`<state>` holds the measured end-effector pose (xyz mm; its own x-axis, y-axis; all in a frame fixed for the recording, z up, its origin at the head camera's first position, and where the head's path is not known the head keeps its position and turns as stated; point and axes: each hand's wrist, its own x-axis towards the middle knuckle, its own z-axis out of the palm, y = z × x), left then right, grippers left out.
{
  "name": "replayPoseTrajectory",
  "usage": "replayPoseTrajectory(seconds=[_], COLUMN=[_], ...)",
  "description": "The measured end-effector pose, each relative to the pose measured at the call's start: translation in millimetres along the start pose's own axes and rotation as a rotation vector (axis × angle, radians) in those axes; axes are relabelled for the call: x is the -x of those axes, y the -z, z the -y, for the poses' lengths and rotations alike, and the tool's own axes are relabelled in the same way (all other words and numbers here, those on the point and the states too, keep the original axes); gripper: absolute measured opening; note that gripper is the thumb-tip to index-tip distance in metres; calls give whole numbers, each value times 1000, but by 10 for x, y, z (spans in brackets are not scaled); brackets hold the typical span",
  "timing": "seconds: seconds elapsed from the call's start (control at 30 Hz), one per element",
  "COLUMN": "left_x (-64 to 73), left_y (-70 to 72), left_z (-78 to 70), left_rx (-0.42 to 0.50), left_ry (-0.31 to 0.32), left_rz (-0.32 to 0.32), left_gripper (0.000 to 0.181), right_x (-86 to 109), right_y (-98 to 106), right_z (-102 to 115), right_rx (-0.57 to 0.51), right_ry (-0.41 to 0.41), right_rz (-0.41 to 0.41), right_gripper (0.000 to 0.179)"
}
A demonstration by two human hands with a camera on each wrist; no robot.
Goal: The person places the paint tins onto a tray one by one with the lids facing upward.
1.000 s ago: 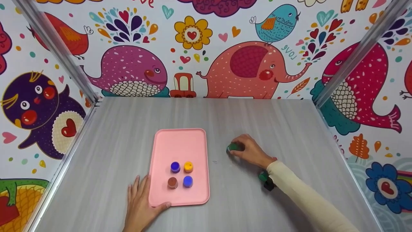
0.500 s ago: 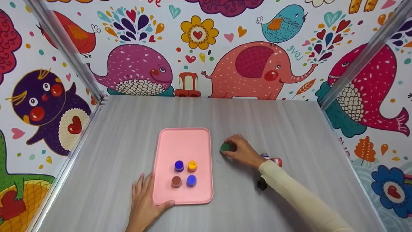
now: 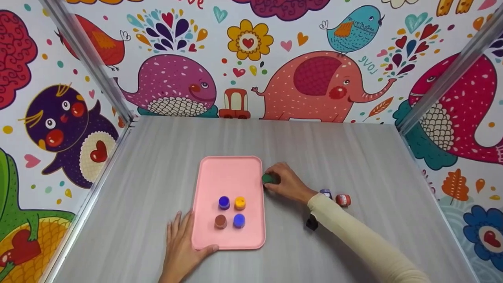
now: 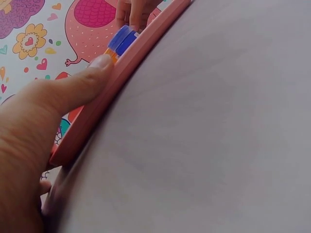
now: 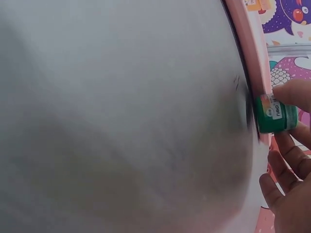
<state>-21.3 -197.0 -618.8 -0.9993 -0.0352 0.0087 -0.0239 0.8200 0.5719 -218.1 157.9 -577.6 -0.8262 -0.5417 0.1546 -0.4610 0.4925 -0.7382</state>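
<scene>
My right hand (image 3: 289, 183) pinches a small green paint jar (image 5: 276, 115) between thumb and fingers, right at the right rim of a pink tray (image 3: 231, 173). On the tray's near half stand a dark blue-capped jar (image 3: 224, 202), a yellow one (image 3: 240, 203), a brown one (image 3: 221, 221) and a lighter blue one (image 3: 239, 221). My left hand (image 3: 181, 247) rests at the tray's near left corner, its fingers extended along the left side and its thumb (image 4: 87, 82) over the near rim.
Behind my right wrist, a red paint jar (image 3: 343, 200) and a purple-blue jar (image 3: 325, 193) lie on the grey table (image 3: 322, 149). A black wrist device (image 3: 312, 223) shows under the right sleeve. Patterned walls and metal posts (image 3: 90, 63) bound the table.
My right hand has carried the green jar leftward to the tray's rim, uncovering the red and purple-blue jars. My left hand keeps its place on the tray while the head view shifts slightly.
</scene>
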Motion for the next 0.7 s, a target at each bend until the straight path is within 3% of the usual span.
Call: replayPoseTrajectory(seconds=[0.27,0.57,0.7], left_x=[14,4,19], left_y=[2,0,-16], left_z=[21,15,48], left_rx=[-1,-10,-7], left_ry=[-21,-3,-58], left_rz=[-20,-2,-59], left_gripper=[139,140,137], right_x=[-61,-128,-178], right_y=[-22,-45,-91], right_z=[-13,72,116], right_rx=[-14,-63,-60], right_ry=[39,53,88], right_rz=[-38,-61,-60], right_gripper=[35,37,38])
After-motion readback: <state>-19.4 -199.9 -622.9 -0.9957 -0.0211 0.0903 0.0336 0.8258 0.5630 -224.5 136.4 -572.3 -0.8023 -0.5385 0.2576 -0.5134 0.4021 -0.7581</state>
